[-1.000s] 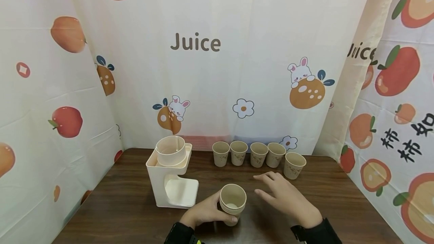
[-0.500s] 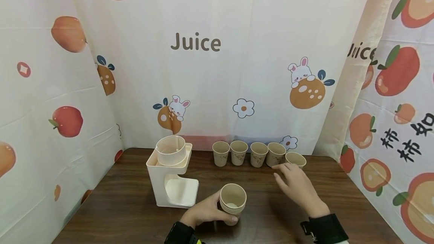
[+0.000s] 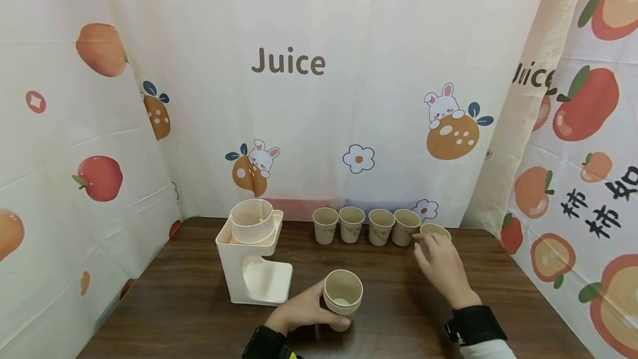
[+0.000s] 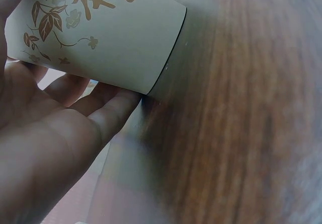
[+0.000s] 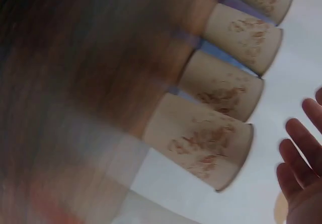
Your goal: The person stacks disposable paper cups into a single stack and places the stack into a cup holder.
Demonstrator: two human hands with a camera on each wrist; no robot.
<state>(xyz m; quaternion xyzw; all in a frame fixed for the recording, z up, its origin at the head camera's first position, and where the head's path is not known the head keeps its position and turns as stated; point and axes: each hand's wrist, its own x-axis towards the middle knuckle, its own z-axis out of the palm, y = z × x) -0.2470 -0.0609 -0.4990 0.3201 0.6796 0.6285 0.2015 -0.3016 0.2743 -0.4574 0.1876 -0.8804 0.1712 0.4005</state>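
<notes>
My left hand point(image 3: 306, 312) grips a stack of nested beige paper cups point(image 3: 343, 292) near the front of the table, its thumb across the near side. In the left wrist view the lowest cup point(image 4: 121, 43) shows brown leaf and character prints, with fingers curled under its side. My right hand point(image 3: 443, 267) is raised at the rightmost paper cup point(image 3: 435, 229) of the back row and covers most of it in the head view. The right wrist view shows those fingers point(image 5: 302, 143) loosely extended beside that cup point(image 5: 198, 141), a gap between them.
Several more paper cups point(image 3: 351, 224) stand upright in a row along the back of the dark wooden table point(image 3: 199, 326). A cream, juicer-like appliance point(image 3: 230, 276) with a round cup on top stands to the left. Printed curtains point(image 3: 309, 109) enclose the back and sides.
My right hand has moved right and back, from open table in front of the row to the rightmost cup. My left hand and its stack have stayed in place.
</notes>
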